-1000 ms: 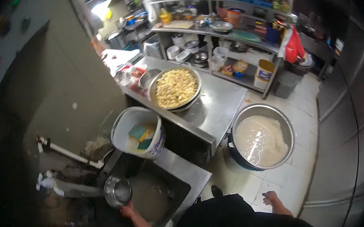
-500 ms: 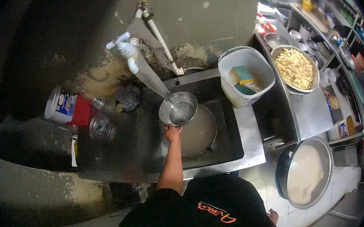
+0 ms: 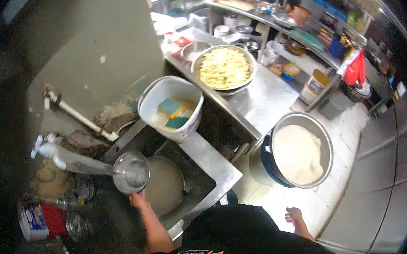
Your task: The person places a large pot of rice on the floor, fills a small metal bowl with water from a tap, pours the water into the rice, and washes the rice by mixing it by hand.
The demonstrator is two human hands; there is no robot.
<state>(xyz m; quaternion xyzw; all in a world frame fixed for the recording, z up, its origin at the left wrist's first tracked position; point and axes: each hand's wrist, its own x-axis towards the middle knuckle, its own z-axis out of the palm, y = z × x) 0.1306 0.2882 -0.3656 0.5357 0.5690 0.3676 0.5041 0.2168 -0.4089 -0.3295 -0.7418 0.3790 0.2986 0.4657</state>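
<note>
My left hand (image 3: 139, 199) grips the edge of a round metal bowl (image 3: 131, 172) over the sink. Water from the white tap (image 3: 49, 151) runs into the bowl. Beneath and beside it, a larger round vessel of cloudy water (image 3: 163, 187) sits in the sink. My right hand (image 3: 294, 216) hangs above the floor at my right side, holding nothing I can see, with its fingers loosely curled and partly apart. The nearest thing to it is a big metal pot (image 3: 328, 158) of pale, thick liquid.
A white bucket (image 3: 145, 99) with sponges stands at the sink's back corner. Behind it, a steel table (image 3: 275, 92) bears a bowl of yellowish pieces (image 3: 224, 68). Shelves with dishes stand farther back. A red-and-white container (image 3: 40, 221) lies at lower left.
The view swung left and then back right. The metal bowl stays in my left hand under the running water. My right hand remains by my side.
</note>
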